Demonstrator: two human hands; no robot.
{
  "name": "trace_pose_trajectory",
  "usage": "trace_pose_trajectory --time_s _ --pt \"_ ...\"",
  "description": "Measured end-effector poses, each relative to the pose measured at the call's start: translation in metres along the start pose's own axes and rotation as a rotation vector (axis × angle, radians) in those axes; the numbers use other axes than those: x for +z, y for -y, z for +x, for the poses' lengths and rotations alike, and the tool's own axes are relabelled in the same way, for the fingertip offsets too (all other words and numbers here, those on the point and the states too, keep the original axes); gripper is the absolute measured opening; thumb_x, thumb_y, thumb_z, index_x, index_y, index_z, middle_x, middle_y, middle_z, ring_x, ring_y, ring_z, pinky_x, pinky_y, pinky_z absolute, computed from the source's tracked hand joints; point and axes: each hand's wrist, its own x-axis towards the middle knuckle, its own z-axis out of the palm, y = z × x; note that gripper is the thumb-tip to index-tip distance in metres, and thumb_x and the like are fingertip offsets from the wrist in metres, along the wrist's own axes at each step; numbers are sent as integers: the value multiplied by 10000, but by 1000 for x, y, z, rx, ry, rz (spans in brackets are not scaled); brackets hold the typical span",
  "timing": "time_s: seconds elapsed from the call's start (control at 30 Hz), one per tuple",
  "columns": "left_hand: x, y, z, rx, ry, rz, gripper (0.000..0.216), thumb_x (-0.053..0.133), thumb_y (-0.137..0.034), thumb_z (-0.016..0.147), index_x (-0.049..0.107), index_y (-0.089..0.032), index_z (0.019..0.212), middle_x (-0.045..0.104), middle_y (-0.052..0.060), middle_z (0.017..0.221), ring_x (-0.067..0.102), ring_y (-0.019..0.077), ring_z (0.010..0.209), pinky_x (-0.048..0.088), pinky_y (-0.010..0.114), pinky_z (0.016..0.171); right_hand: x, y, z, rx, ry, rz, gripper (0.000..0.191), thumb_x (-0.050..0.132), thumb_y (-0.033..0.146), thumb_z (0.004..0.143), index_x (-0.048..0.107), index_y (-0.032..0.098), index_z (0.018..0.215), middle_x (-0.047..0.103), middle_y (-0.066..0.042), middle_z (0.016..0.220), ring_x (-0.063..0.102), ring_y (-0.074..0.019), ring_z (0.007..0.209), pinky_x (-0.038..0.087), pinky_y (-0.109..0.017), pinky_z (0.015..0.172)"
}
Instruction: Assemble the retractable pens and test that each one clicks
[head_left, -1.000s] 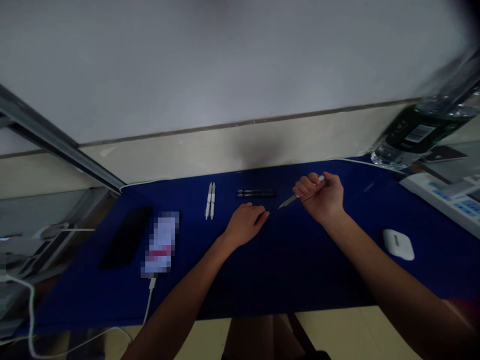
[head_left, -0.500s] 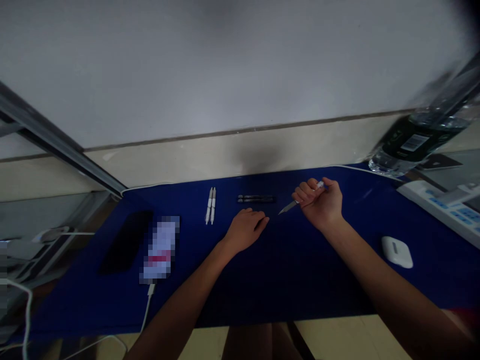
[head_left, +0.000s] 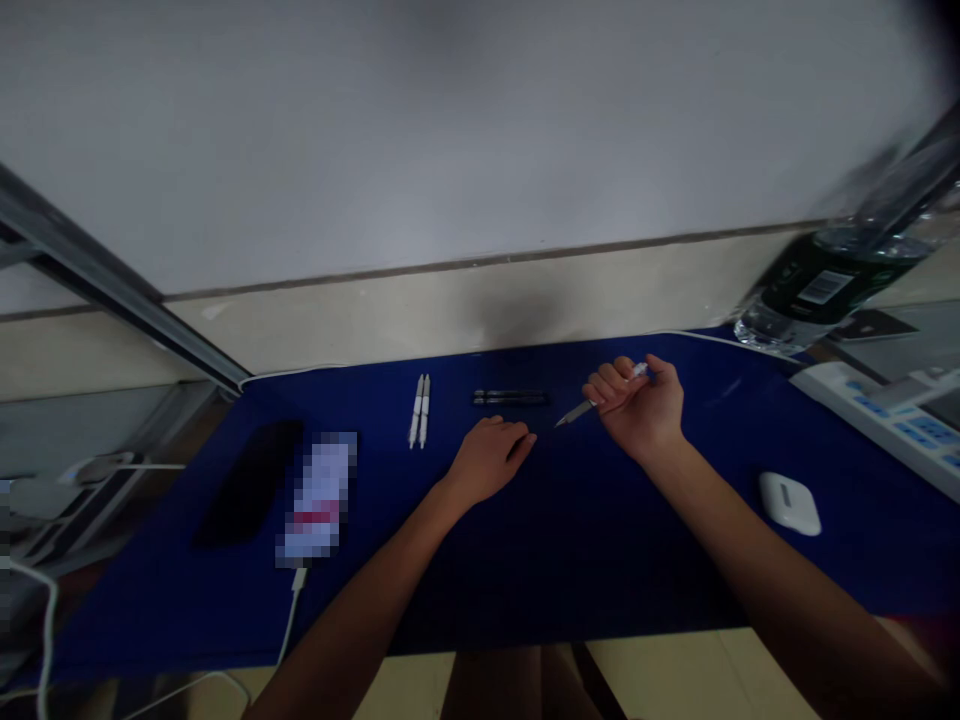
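- The blue worktop (head_left: 600, 575) spreads before me, carrying everything I am handling.
- The bottle (head_left: 814, 290) stands at the far right, well apart from my hands.
- My right hand (head_left: 646, 405) is raised palm toward me, fingers curled and clamped on a pen.
- My left hand (head_left: 489, 462) is low over the worktop, its fingers loosely together, thumb a little apart, nothing seen in them; its underside is hidden.
- The case (head_left: 790, 503) lies to the right, near my right forearm.
- The white pens (head_left: 425, 405) lie side by side, left of my left hand, tips away from me.
- The black pens (head_left: 510, 398) lie crosswise just beyond my left hand.
- The held pen (head_left: 576, 413) slants down toward my left hand; I cannot tell whether its tip touches the worktop. I judge a light, firm grip best, tip clear of my left fingers.
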Motion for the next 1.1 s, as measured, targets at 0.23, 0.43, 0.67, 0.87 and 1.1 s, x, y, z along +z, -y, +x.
trace_pose_trajectory --time_s 0.23,0.43,0.67,0.87,1.1 --pt "0 0 0 6 -2 22 372 308 -361 1017 528 -195 766 589 11 693 519 173 708 381 312 690 1 -1 -2 1 22 -1 288 490 324 734 278 214 574 248 41 494 277 -120 462 331 -277 492" --pt "2 1 1 9 -10 38 365 314 -361 1016 532 -197 773 578 7 672 518 176 707 380 315 694 3 -2 -2 -7 20 -6 305 483 368 772 302 215 580 257 41 503 286 -120 469 337 -276 500" --pt "2 2 0 5 -13 30 365 320 -355 1016 537 -193 771 583 13 679 528 175 718 379 305 699 1 -4 -1 -12 33 -1 278 481 326 745 302 213 566 236 46 476 251 -115 451 307 -271 478" --pt "1 1 1 12 -13 28 375 310 -357 1018 529 -190 764 587 11 689 515 167 697 383 309 703 2 -4 -2 -7 3 20 289 478 362 771 332 211 573 253 44 489 281 -113 461 325 -272 498" --pt "1 1 0 9 -9 24 371 308 -354 1019 534 -189 775 581 8 688 511 163 697 383 303 689 2 -5 -2 7 31 28 271 475 315 765 324 208 567 247 43 486 267 -112 458 326 -270 497"
